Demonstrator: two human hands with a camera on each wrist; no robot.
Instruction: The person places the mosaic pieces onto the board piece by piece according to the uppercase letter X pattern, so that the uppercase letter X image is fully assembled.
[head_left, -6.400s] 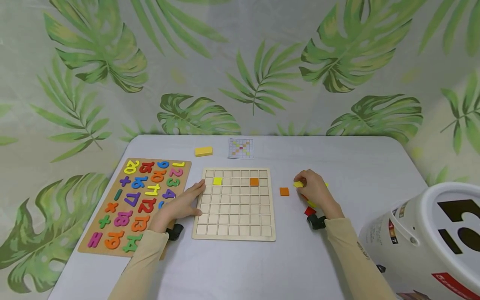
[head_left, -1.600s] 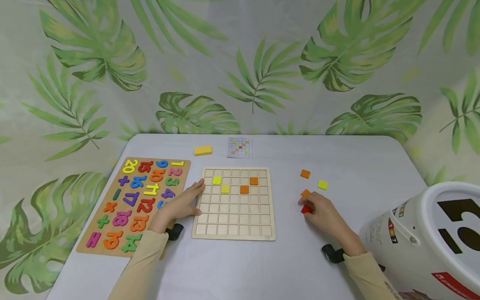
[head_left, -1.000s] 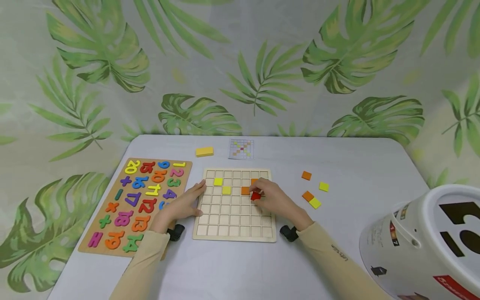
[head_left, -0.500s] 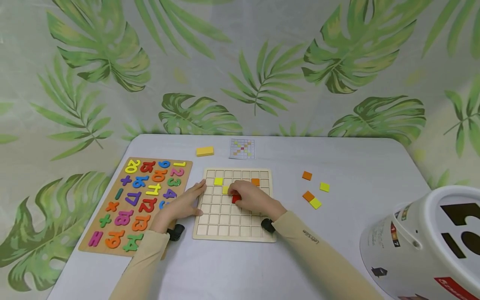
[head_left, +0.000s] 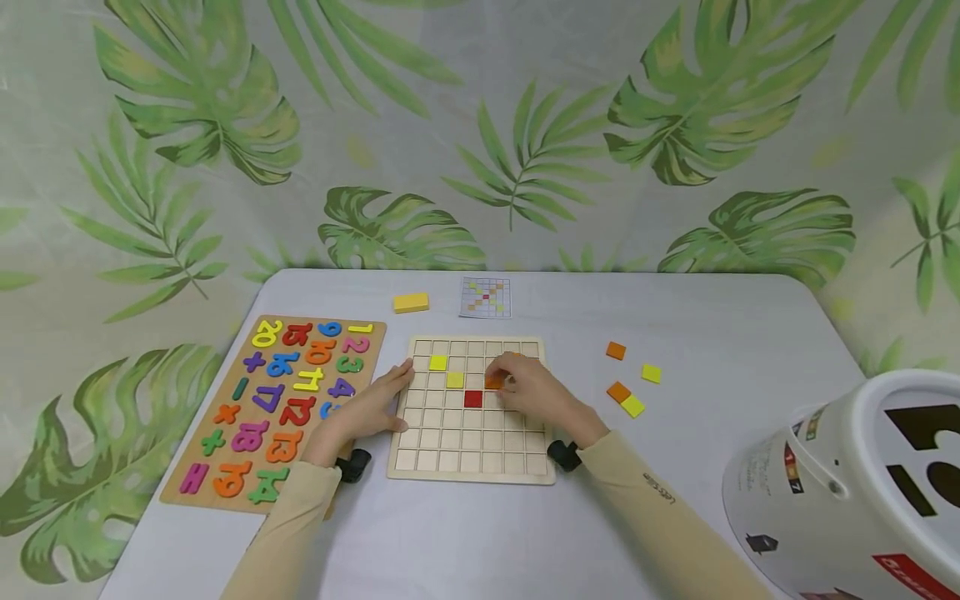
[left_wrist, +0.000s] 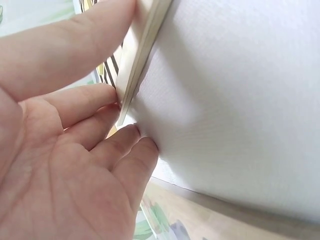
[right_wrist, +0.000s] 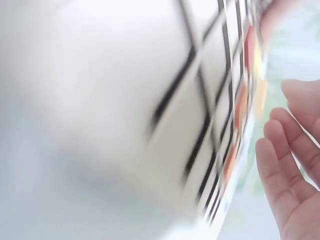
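- Left hand (head_left: 362, 412), left of centre: extended fingers touch the board (head_left: 468, 461), gripping nothing; steady pressure should stop sliding.
- Red tile (head_left: 473, 399), just below centre: in a cell; best left undisturbed.
- Right hand (head_left: 538, 392), near centre: relaxed, empty; best lifted straight up, sparing the orange tile (head_left: 492, 383).
- Loose tiles (head_left: 616, 350), centre right: best pinched by the edges.

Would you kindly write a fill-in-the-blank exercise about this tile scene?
The left hand touches the ____ side of the grid board.
The tile in its centre square is coloured ____.
The printed pattern card lies to the ____ of the yellow block.
Two orange tiles and two ____ tiles lie off the grid board.

Answers: left; red; right; yellow.
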